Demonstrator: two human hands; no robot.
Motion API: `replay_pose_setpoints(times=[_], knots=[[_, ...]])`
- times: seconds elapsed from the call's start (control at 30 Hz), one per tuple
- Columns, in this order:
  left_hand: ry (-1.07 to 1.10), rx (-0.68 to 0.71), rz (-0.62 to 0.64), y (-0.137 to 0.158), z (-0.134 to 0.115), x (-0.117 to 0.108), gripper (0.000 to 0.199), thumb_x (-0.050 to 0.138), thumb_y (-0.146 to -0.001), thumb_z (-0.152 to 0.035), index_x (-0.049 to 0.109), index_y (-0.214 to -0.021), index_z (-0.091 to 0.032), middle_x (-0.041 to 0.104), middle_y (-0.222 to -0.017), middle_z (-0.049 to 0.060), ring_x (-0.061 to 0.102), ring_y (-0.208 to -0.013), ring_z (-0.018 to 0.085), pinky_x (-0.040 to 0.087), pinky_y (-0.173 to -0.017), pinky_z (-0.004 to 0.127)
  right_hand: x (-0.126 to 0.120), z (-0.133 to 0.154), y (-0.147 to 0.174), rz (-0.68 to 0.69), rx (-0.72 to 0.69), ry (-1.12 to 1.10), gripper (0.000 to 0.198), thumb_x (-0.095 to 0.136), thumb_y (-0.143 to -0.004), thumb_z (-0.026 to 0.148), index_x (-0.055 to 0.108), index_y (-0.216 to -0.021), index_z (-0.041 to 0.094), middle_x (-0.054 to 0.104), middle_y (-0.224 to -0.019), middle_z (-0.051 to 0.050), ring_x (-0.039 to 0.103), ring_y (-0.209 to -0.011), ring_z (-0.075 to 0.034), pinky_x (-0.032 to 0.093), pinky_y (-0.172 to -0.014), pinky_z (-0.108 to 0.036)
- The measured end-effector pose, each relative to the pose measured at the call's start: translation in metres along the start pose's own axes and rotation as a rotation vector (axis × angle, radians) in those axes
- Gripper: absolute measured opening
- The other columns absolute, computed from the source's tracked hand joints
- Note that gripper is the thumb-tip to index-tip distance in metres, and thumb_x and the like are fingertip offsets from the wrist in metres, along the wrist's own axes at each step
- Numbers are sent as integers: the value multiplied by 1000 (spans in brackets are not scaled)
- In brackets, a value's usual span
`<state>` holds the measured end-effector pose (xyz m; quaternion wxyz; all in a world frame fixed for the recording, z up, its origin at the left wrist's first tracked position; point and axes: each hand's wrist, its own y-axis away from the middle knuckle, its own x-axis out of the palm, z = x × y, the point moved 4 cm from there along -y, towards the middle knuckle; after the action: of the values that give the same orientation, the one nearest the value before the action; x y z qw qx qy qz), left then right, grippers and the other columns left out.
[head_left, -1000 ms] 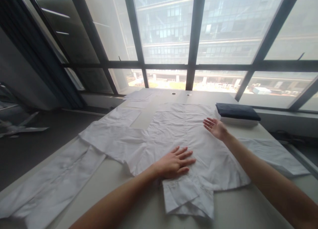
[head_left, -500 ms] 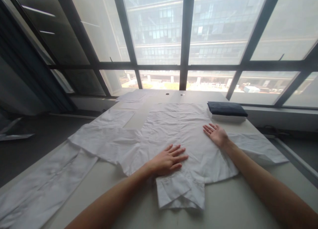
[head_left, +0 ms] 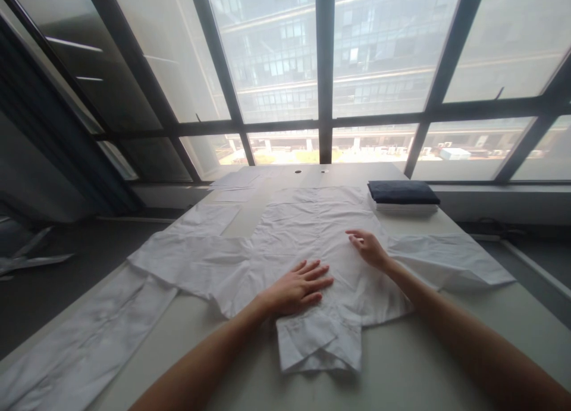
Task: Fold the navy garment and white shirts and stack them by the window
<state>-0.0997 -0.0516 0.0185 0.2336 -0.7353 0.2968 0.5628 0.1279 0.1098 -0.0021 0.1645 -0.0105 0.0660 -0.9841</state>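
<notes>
The white shirt (head_left: pixel 289 229) lies spread and creased on the pale table (head_left: pixel 203 328), apparently unmoved over the last half-second, while the right hand (head_left: pixel 368 248) at its three o'clock has rolled from palm-up to loosely bent, seemingly empty fingers, leaving, I judge, the left hand (head_left: pixel 292 289) alone to steady it. At seven o'clock that left hand rests flat, fingers spread wide and gripping nothing, the shirt beneath it and reaching on toward twelve; I cannot tell whether the right touches it. Toward two o'clock sits a dark folded cloth (head_left: pixel 402 192).
</notes>
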Motion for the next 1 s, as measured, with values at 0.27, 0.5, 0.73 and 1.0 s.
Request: replay_pose_setpoints(times=[0.27,0.5,0.73,1.0], knots=[[-5,1,8,1,2,3,54,40,-106,-48,33,-159,-37,25,-167,0,14,-156,27,12,-126,50,20,-27,15,175,-147,583,55,70,-84,56,64,-131,29,34,-164,-7,13,-156,-33,-11,-121,-61],[-4,-8,20,0,0,2,54,38,-107,-49,33,-159,-37,24,-168,0,13,-156,27,11,-126,51,18,-34,13,207,-157,602,59,68,-85,59,63,-135,28,31,-165,-8,12,-156,-31,-15,-120,-57],[4,-12,16,0,1,2,54,38,-107,-49,34,-158,-36,25,-168,0,14,-156,28,11,-126,51,19,-32,14,193,-189,750,56,62,-91,55,60,-139,27,33,-164,-12,19,-155,-34,-8,-121,-60],[8,-13,8,0,1,2,53,41,-106,-47,36,-158,-36,26,-167,1,15,-156,28,13,-126,51,27,-18,19,305,-158,1191,63,39,-102,51,40,-156,19,23,-167,-17,17,-155,-34,10,-121,-62]])
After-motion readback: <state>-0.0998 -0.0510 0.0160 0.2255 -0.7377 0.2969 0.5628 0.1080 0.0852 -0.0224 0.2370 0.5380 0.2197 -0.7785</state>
